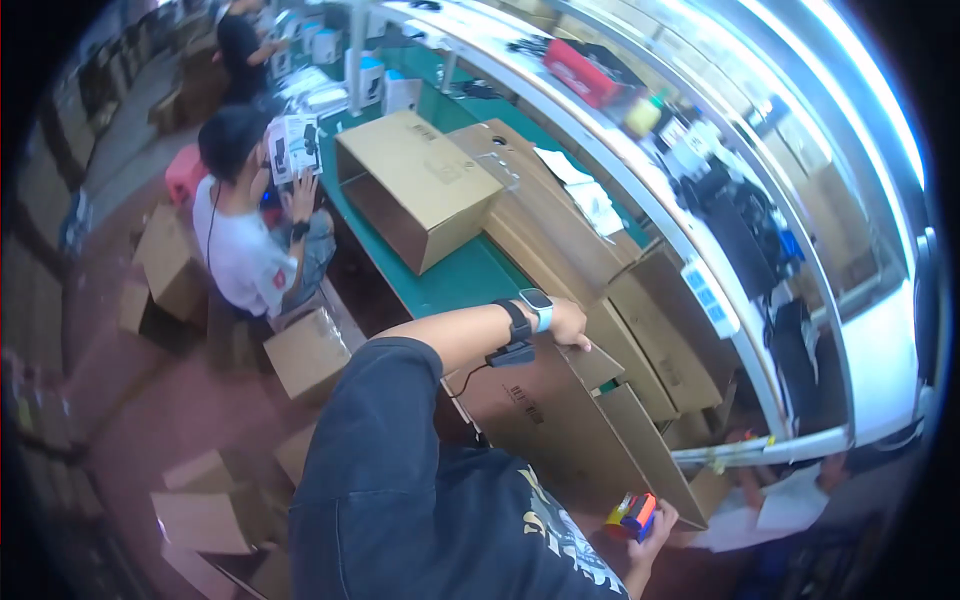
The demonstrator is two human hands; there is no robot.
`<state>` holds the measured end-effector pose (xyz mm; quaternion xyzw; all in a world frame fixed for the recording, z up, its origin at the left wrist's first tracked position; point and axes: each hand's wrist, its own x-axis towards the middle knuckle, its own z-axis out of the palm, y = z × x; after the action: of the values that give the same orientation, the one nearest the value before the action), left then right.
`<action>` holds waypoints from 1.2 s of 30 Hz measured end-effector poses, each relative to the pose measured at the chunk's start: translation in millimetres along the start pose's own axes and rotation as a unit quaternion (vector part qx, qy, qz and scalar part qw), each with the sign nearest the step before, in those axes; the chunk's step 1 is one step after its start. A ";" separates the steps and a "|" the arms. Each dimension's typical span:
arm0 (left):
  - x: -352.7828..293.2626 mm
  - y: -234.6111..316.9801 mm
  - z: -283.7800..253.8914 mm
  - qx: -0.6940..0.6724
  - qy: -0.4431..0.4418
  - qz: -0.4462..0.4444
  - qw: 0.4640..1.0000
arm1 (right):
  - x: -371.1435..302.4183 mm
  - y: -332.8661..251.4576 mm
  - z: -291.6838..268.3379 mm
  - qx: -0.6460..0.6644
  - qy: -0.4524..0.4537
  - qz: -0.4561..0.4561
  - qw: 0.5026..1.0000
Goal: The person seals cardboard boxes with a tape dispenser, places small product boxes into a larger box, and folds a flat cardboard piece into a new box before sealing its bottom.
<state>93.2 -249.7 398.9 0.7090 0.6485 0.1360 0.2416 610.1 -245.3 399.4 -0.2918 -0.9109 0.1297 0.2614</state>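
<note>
A large brown cardboard box (525,415) stands tilted in front of me, its side toward my body. At its far upper edge my left hand (569,324) is closed over the cardboard; a watch and a black strap circle that wrist. Lower right, beside the box's near end, my right hand (655,538) grips a tape dispenser (632,516) coloured orange, blue and yellow. Part of that hand's fingers is hidden behind the dispenser. Flaps of the box (640,440) stick out along its right side.
Another open carton (425,175) lies on the green tabletop (470,285), beside flattened cardboard (545,215). A seated person (245,220) holds a printed box (295,148) at the left. Several cartons (205,510) cover the floor. A metal-framed shelf (700,235) with a power strip (710,297) borders the right.
</note>
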 end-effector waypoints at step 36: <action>-53.7 55.3 49.6 0.051 -0.121 -0.155 0.979 | 220.8 98.6 21.7 0.603 -0.293 0.151 0.726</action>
<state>159.0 -313.2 392.2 0.6226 0.7223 -0.0230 0.3003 490.8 -36.2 431.5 -0.1533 -0.6161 0.7685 0.0790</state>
